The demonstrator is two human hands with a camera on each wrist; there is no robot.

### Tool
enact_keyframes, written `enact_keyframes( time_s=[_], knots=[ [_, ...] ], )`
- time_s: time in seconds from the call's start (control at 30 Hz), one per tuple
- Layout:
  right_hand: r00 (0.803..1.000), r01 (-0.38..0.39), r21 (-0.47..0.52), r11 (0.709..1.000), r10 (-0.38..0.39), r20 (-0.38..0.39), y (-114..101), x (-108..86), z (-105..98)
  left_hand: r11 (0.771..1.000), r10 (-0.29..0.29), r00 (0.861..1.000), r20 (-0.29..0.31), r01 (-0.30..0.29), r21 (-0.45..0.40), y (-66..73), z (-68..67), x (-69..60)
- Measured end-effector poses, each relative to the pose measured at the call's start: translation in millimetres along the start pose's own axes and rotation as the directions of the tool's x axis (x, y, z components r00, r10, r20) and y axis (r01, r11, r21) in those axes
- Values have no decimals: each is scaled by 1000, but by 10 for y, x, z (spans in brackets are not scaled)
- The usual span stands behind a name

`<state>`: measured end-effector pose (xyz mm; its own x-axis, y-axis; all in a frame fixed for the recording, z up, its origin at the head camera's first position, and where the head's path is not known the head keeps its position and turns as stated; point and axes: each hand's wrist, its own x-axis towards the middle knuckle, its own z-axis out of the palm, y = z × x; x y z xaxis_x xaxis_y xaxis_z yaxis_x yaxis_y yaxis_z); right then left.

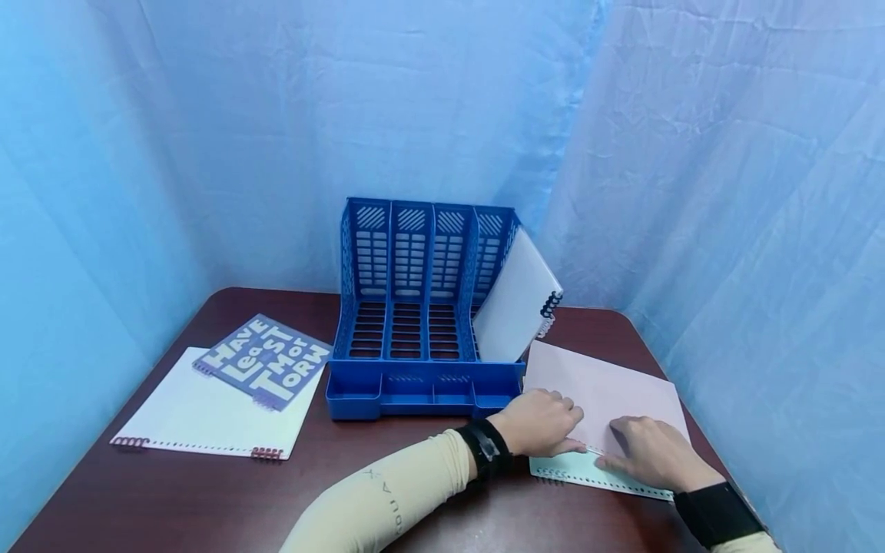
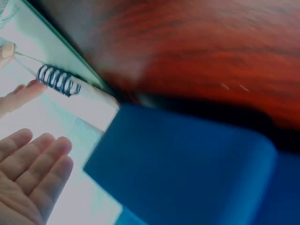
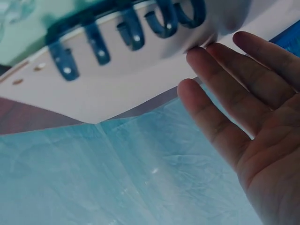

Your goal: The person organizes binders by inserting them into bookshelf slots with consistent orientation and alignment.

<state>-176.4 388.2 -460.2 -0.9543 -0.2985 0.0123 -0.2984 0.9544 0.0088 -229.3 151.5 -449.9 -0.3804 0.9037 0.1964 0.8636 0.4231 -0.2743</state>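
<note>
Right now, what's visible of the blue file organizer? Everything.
The blue file organizer, plastic-looking, stands upright on the dark reddish-brown table. Three dividers form four slots with slatted floors and perforated backs; a row of small compartments runs along the front. In the rightmost slot, a white-faced spiral notebook leans rightward.

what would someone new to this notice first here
Probably the blue file rack at centre, with a white notebook leaning in its rightmost compartment. On the left, a purple notebook with bold pale lettering lies partly over a white pad. On the right, the left hand and right hand are close together over a pink notebook.
</note>
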Motion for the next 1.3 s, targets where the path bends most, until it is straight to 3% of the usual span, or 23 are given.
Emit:
enact_keyframes(
  time_s=[0.2, 0.4, 0.5, 0.93, 1.3],
  knots=[
    [999, 28, -14, 1000, -28, 21, 14, 0, 10, 999, -20, 995, 95, 16, 40, 124, 83, 152],
    [998, 52, -25, 998, -51, 25, 18, 4, 13, 999, -48, 976, 210, 45, 21, 198, 123, 228],
    [998, 53, -21, 998, -52, 20, 12, 5, 15, 999, -52, 970, 236, 47, 25, 217, 157, 241],
    [999, 38, -28, 999, -37, 22, -15, 16, 7, 996, -6, 991, 137, -6, 92, 265, 211, 273],
    [988, 147, -114, 982, -152, -29, -40, 4, 27, 987, 56, 994, 92, -69, 148, 308, 186, 253]
  ],
)
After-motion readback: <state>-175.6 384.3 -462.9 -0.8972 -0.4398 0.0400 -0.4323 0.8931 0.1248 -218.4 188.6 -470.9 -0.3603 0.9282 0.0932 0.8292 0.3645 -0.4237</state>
